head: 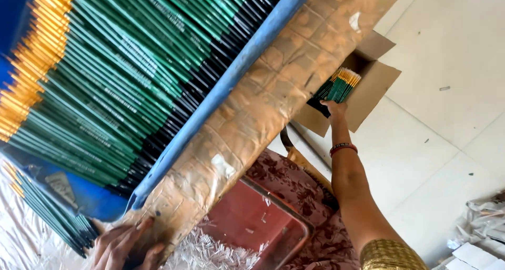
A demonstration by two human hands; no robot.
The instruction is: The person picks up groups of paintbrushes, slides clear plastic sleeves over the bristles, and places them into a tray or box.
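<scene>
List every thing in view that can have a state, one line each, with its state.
Cardboard box: flaps open, on the floor.
Pencil bundle: gripped by right hand, at the box mouth.
Blue tray: packed with green pencils lying side by side.
Left hand: pressed on the taped table edge.
Red tray: partly holding white bits.

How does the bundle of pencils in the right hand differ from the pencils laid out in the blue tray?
The bundle is small, gripped by the right hand over an open cardboard box. The tray pencils are many, spread side by side in the blue tray. Both are green with gold-coloured ends.
</scene>
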